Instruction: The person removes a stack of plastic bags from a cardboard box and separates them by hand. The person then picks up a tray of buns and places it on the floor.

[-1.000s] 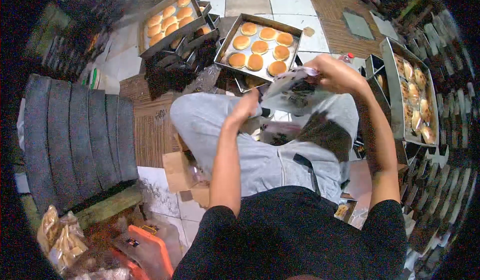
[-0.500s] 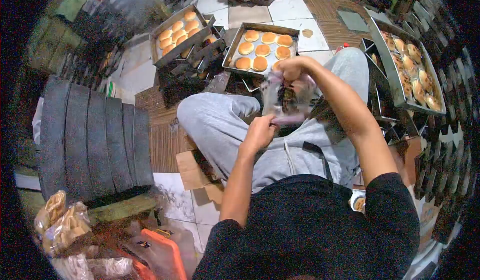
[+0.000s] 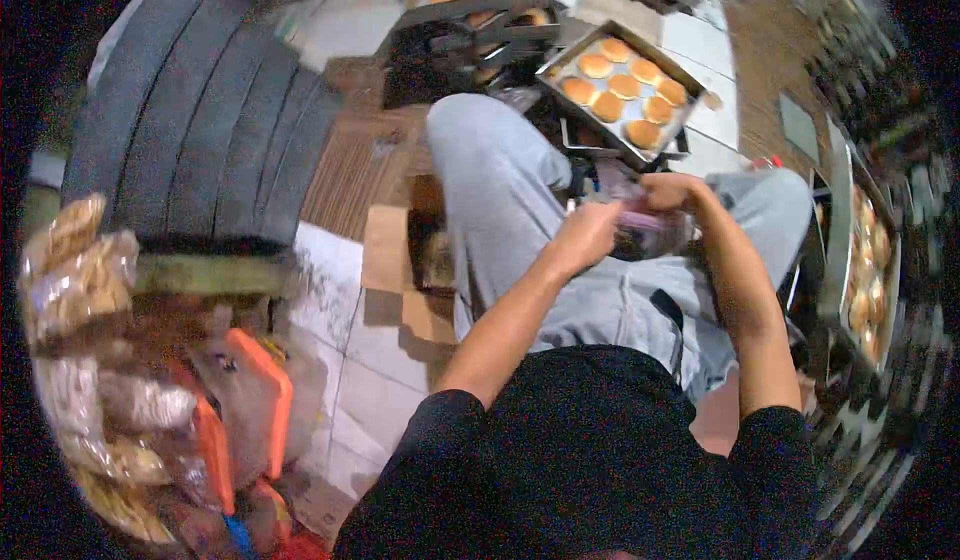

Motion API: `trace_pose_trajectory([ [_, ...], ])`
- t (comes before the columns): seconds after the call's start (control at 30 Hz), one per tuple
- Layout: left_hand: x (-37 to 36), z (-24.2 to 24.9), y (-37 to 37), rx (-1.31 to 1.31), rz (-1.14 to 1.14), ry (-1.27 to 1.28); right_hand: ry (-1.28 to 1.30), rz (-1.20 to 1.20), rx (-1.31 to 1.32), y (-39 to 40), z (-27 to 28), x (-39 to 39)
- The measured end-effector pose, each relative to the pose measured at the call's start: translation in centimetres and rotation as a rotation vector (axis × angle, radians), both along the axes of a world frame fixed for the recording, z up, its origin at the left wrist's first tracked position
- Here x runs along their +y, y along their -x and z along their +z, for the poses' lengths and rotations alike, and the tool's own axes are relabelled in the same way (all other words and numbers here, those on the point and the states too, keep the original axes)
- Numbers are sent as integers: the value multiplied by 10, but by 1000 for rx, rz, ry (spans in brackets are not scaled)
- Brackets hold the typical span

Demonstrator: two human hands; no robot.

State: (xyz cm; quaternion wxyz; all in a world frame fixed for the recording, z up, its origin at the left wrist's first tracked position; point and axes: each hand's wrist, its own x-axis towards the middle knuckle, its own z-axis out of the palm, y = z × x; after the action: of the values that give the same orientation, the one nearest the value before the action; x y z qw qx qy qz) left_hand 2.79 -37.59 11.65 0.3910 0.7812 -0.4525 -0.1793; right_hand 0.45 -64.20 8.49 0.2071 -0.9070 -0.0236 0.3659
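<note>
Over my lap, my left hand (image 3: 590, 236) is closed on the edge of a clear plastic bag with purplish parts (image 3: 645, 222). My right hand (image 3: 668, 192) grips the same bag close beside it, a little higher. The bag is blurred, and its contents cannot be made out. Just beyond my hands, a metal tray (image 3: 560, 82) of round golden buns (image 3: 624, 86) on white paper sits at an angle on other trays.
More buns fill a tray (image 3: 470, 4) at the top and a tray (image 3: 842, 260) on the right. Dark stacked pans (image 3: 190, 110) stand at the left. Below them are plastic bags (image 3: 80, 290) and an orange-edged container (image 3: 270, 400).
The view has turned, so the trays appear further right and the bags at the left higher. My hands have come closer together, and the bag between them is bunched rather than spread.
</note>
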Motion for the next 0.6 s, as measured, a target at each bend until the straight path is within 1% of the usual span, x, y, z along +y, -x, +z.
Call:
trace_pose_trajectory([
  [0.03,0,-3,-2,4,3,-10,-118,-105,13,0,36,5],
  [0.07,1,-6,-3,11,-2,-22,-253,-230,-23,0,27,-12],
  [0.1,3,-7,-2,20,20,-29,-247,-146,-153,-2,29,-27],
  [0.13,4,-4,0,-62,-18,19,-208,-346,51,-5,94,8],
  [0.17,6,1,1,-148,-63,70,-269,-334,91,-7,96,4],
  [0.2,9,6,2,-147,-59,70,-328,-331,123,-10,98,0],
  [0.23,11,11,6,-173,-35,167,-325,-332,120,-13,95,0],
  [0.27,10,14,8,-197,-13,265,-271,-231,136,-14,86,0],
  [0.3,9,11,8,-247,3,253,-216,-133,151,-15,72,-1],
  [0.33,8,8,6,-247,-12,258,-217,-204,180,-16,45,-8],
  [0.4,3,2,5,-260,93,323,-255,-86,113,-10,13,4],
  [0.43,3,0,7,-289,142,263,-259,-128,92,-8,2,6],
  [0.47,0,-14,6,-285,160,174,-261,-167,72,-7,-2,9],
  [0.53,-3,-26,1,-207,166,68,-481,-466,164,-7,19,22],
  [0.57,-6,-26,-1,-203,152,75,-210,-128,41,-8,-5,8],
  [0.6,-5,-15,-3,-202,138,83,-204,-142,39,-2,5,13],
])
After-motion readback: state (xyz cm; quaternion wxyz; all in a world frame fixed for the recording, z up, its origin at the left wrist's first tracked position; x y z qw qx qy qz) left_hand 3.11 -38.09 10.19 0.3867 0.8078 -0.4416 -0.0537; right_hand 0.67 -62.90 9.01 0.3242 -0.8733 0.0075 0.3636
